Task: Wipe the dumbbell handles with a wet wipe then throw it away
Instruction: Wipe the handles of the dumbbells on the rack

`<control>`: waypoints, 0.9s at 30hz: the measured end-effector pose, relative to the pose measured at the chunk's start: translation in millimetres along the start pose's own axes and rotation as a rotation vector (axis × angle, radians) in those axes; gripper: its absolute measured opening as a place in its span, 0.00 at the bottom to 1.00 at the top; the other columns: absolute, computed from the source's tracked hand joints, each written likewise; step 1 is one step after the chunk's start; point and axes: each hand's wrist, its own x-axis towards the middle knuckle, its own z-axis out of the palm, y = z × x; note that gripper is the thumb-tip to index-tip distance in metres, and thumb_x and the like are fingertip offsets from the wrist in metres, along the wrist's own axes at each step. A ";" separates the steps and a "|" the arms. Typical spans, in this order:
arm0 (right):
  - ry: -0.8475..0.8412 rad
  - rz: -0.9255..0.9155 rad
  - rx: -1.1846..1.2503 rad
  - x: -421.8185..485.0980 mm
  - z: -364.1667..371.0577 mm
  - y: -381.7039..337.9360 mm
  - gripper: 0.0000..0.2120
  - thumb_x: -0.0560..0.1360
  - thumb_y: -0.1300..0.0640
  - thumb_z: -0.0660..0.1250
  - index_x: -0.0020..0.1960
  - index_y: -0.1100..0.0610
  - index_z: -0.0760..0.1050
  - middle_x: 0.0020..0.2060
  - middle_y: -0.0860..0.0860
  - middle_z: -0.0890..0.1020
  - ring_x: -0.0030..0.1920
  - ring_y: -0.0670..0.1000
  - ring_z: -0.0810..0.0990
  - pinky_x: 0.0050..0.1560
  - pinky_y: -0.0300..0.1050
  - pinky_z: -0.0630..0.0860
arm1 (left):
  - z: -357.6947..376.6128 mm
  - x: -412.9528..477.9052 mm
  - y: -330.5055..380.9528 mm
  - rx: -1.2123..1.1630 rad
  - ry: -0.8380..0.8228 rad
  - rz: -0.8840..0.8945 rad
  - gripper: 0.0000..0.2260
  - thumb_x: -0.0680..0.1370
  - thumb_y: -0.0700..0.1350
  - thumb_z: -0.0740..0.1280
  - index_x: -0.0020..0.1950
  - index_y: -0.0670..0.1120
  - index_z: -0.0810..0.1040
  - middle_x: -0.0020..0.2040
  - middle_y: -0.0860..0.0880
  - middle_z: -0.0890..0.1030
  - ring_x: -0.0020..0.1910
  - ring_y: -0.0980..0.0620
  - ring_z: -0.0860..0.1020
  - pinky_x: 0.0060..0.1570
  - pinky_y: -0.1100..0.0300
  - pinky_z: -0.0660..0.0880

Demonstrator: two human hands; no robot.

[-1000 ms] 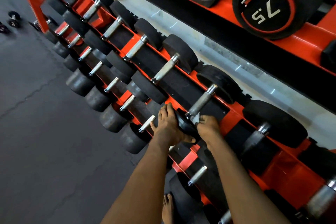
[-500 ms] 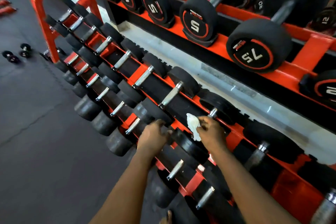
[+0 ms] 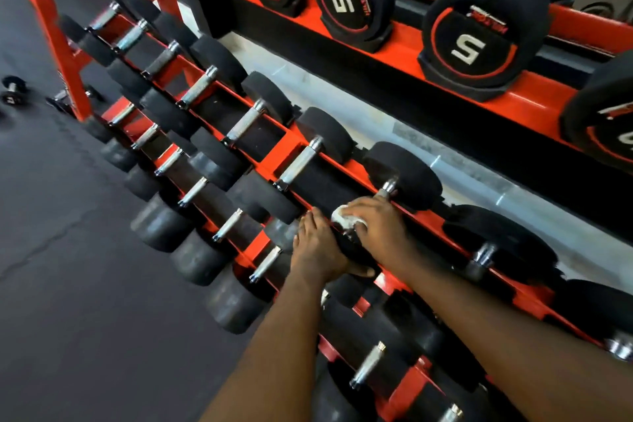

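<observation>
A black dumbbell (image 3: 407, 175) lies across the middle shelf of the red rack (image 3: 281, 154). Its steel handle (image 3: 387, 186) shows only at the far end. My right hand (image 3: 376, 226) wraps around the rest of that handle with a white wet wipe (image 3: 342, 216) bunched under the fingers. My left hand (image 3: 318, 250) grips the near black head of the same dumbbell, which is mostly hidden beneath it.
More dumbbells with steel handles (image 3: 301, 161) line the middle and lower shelves. Larger black-and-red dumbbells marked 5 (image 3: 469, 41) sit on the top shelf. Dark rubber floor (image 3: 68, 284) lies to the left, with small dumbbells (image 3: 12, 89) on it.
The wipe was held loose above the rack half a second ago; now my right hand has come down and closed it around the handle. My left hand shifted onto the dumbbell's near head.
</observation>
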 end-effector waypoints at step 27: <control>-0.714 -0.083 -0.663 47.0 -4.6 -12.5 0.13 0.80 0.54 0.57 0.54 0.54 0.80 0.51 0.53 0.83 0.61 0.54 0.78 0.77 0.55 0.42 | -6.7 -9.1 9.5 0.072 -0.062 -0.166 0.71 0.51 0.59 0.86 0.80 0.42 0.44 0.82 0.44 0.52 0.82 0.47 0.50 0.77 0.34 0.45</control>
